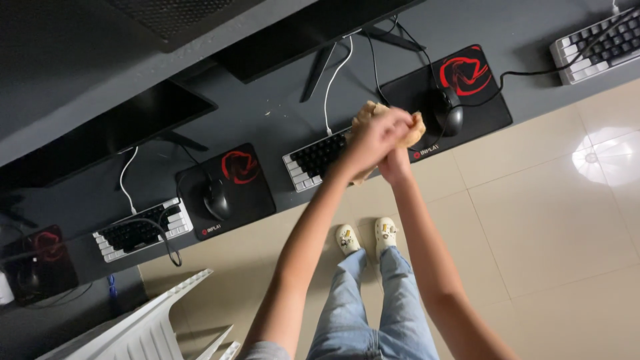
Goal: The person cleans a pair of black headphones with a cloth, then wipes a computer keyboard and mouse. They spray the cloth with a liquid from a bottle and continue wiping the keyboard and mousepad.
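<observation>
Both hands met over the front edge of the dark worktop (267,113), bunched around a crumpled tan cloth (415,127). The left hand (373,137) lay on top, its fingers curled shut over the cloth, and the right hand (396,167) sat just beneath it, its fingers also closed on the cloth's lower part as far as the view showed. The cloth stuck out above and to the right of the hands, hanging over the right end of a black-and-white keyboard (319,159) and the left edge of a black mouse pad with a red emblem (460,87). A black mouse (448,110) rested on that pad, just beside the cloth.

Further left sat a second mouse pad (230,183) carrying its own mouse (216,199), then another keyboard (141,230). Dark monitors (120,130) stood along the back of the worktop. Below the hands, the person's white clogs (365,237) and blue jeans (373,307) showed against a beige tiled floor (553,220), with a white plastic chair (143,327) at the lower left.
</observation>
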